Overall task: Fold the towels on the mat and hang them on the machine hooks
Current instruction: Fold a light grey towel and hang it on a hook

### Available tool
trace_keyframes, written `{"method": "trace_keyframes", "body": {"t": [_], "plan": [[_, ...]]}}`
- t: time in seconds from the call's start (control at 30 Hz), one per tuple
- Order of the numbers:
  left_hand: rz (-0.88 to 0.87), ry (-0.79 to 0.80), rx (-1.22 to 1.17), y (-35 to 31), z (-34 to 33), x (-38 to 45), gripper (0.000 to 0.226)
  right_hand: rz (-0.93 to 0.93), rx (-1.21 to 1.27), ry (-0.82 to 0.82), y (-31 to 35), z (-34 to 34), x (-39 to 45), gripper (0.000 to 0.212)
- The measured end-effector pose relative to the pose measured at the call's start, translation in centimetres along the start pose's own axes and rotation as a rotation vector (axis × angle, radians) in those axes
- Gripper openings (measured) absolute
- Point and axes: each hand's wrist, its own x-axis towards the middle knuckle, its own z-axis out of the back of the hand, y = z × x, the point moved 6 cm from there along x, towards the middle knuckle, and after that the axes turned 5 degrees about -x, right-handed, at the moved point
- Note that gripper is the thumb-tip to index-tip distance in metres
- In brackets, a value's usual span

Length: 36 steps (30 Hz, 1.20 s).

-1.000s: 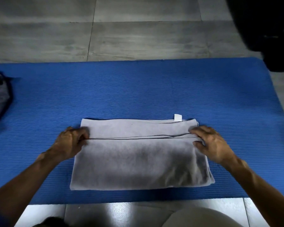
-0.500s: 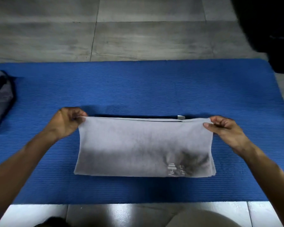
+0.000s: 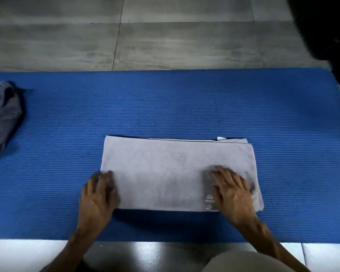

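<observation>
A light grey towel (image 3: 165, 169) lies folded into a flat rectangle in the middle of the blue ribbed mat (image 3: 165, 105). A small white tag sticks out at its far right edge. My left hand (image 3: 98, 195) lies flat with straight fingers on the towel's near left corner. My right hand (image 3: 232, 191) presses flat on the near right part, beside a pale printed logo. Both hands are blurred by motion.
A crumpled grey-purple cloth (image 3: 2, 118) lies at the mat's left edge. A dark bulky object (image 3: 326, 32) stands at the top right past the mat. Grey floor tiles (image 3: 165, 36) lie beyond the mat, glossy tiles in front.
The hands had pinched the towel's corners and carried the near half over to the far edge. They have let go and now lie flat on the near part of the folded towel.
</observation>
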Motion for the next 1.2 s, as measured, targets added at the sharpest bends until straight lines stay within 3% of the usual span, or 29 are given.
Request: {"method": "trace_keyframes", "body": {"t": [0.07,0.13,0.2,0.3,0.4,0.43,0.5,0.57,0.67,0.73,0.8,1.0,1.1,1.2], "plan": [[0.318,-0.046,-0.208,1.5,0.6,0.1,0.058,-0.040,0.034,-0.018,0.8,0.4,0.0,0.044],[0.556,0.005,-0.481,1.1,1.0,0.8,0.066,-0.012,0.089,-0.057,3.0,1.3,0.4,0.038],[0.588,0.079,-0.713,-0.7,1.6,1.9,0.066,0.061,0.196,-0.082,5.6,2.3,0.9,0.033],[0.451,0.116,-0.740,-5.6,3.7,2.4,0.038,-0.053,0.680,0.081,9.3,3.5,2.6,0.026],[0.171,0.191,-0.864,-13.8,4.4,1.0,0.043,-0.317,1.382,0.380,12.6,4.0,4.1,0.032],[0.066,0.268,-0.872,-16.8,4.3,0.3,0.043,-0.379,1.516,0.422,13.0,4.1,4.5,0.038],[-0.099,0.473,-0.879,-21.5,3.4,-1.3,0.034,-0.516,1.600,0.350,11.5,4.8,5.1,0.042],[-0.154,0.574,-0.907,-23.5,2.5,-2.2,0.024,-0.612,1.583,0.174,7.9,5.4,4.9,0.038],[-0.103,0.473,-0.910,-22.7,2.2,-2.0,0.018,-0.565,1.315,-0.002,1.0,5.8,3.3,0.055],[-0.044,0.430,-0.859,-20.9,1.6,-1.6,0.018,-0.465,1.050,-0.036,-2.7,6.1,1.9,0.062],[-0.062,0.425,-0.745,-19.0,0.6,-1.2,0.025,-0.406,0.944,-0.029,-5.2,5.6,0.9,0.064],[-0.087,0.406,-0.568,-15.7,-1.9,-1.7,0.033,-0.364,0.862,0.072,-7.0,3.6,0.5,0.067],[-0.115,0.387,-0.544,-15.3,-2.4,-2.0,0.033,-0.299,0.784,-0.084,-6.6,4.5,0.9,0.064],[-0.103,0.386,-0.544,-15.0,-2.6,-1.9,0.027,-0.378,0.716,-0.237,-7.3,5.3,0.3,0.055]]}}
